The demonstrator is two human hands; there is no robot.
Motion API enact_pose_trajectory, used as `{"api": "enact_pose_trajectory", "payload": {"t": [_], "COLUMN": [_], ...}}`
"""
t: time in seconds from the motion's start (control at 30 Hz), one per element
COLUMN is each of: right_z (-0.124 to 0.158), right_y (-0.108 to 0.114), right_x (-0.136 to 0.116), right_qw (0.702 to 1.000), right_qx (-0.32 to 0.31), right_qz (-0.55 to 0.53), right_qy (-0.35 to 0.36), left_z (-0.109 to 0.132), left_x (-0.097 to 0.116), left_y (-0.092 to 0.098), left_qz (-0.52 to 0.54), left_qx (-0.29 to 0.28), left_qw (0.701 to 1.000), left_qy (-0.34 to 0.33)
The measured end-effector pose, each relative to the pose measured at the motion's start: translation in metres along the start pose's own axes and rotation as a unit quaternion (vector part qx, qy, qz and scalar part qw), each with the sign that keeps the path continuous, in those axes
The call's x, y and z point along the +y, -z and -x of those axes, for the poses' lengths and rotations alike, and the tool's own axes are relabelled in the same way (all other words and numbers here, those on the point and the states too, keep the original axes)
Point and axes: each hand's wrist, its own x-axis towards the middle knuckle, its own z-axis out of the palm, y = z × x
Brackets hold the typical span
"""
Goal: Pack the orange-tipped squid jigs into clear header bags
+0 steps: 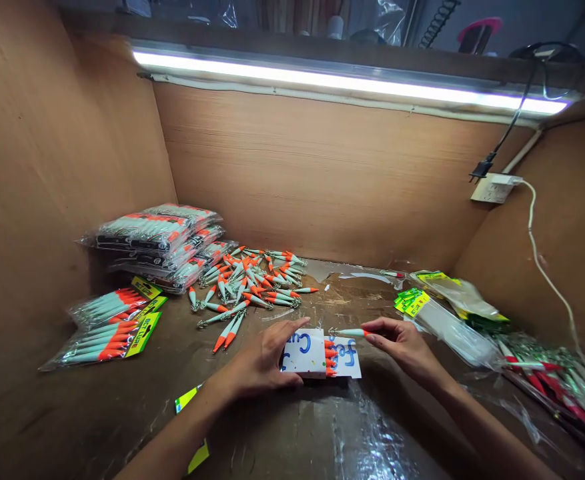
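Observation:
My left hand [269, 357] is closed around a small white cardboard box [302, 353] with blue handwriting. Several orange tips of squid jigs [331, 359] show at its right end, over a protruding card flap [348, 358]. Between the thumb and fingers of my right hand [397, 340] is one squid jig [351, 332], pinched by its orange end. It lies level, its hooked end pointing left, close to the box's upper right corner. Beyond my left hand spreads a loose pile of pale green and orange squid jigs [252, 277].
Stacked bagged jigs [157, 233] stand at the back left, with yellow-labelled packs [107, 340] before them. On the right lie clear bags [457, 330] with yellow-green headers and red-and-white jigs [562, 387]. A black plug [482, 167] hangs by the wall outlet [495, 189].

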Motion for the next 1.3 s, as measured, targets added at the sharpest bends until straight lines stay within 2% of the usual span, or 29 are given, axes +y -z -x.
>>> {"api": "enact_pose_trajectory", "payload": {"t": [0.1,0.23,0.37,0.53,0.77,0.93,1.07,1.17,1.23,1.3], "right_z": [0.003,0.005,0.005,0.002,-0.001,0.006,0.022,0.028,0.027,0.025], "right_y": [-0.006,-0.036,-0.053,-0.042,-0.052,-0.042,-0.036,-0.038,-0.038,-0.034], "right_x": [0.002,-0.002,-0.001,0.009,0.015,0.005,-0.01,-0.014,-0.011,-0.006], "right_qw": [0.999,0.989,0.977,0.978,0.945,0.935,0.915,0.903,0.904,0.916], "right_qx": [0.016,0.055,0.009,-0.019,-0.054,-0.056,-0.11,-0.118,-0.113,-0.101], "right_qz": [0.044,0.119,0.183,0.187,0.286,0.305,0.326,0.354,0.357,0.333], "right_qy": [0.021,0.063,0.109,0.086,0.151,0.174,0.21,0.213,0.209,0.197], "left_z": [-0.002,-0.003,-0.002,-0.003,-0.008,-0.006,-0.004,-0.005,-0.005,-0.003], "left_x": [0.003,0.008,0.01,0.012,0.018,0.022,0.022,0.022,0.022,0.022], "left_y": [-0.002,-0.011,-0.022,-0.026,-0.025,-0.023,-0.023,-0.021,-0.02,-0.019], "left_qz": [0.004,0.018,0.014,0.015,0.001,-0.001,-0.002,-0.004,-0.013,-0.031], "left_qx": [-0.005,-0.009,-0.032,-0.046,-0.059,-0.067,-0.07,-0.076,-0.084,-0.095], "left_qw": [1.0,1.0,0.999,0.999,0.998,0.998,0.997,0.997,0.996,0.995], "left_qy": [-0.001,-0.006,0.001,0.021,0.013,0.021,0.019,0.018,0.022,0.028]}}
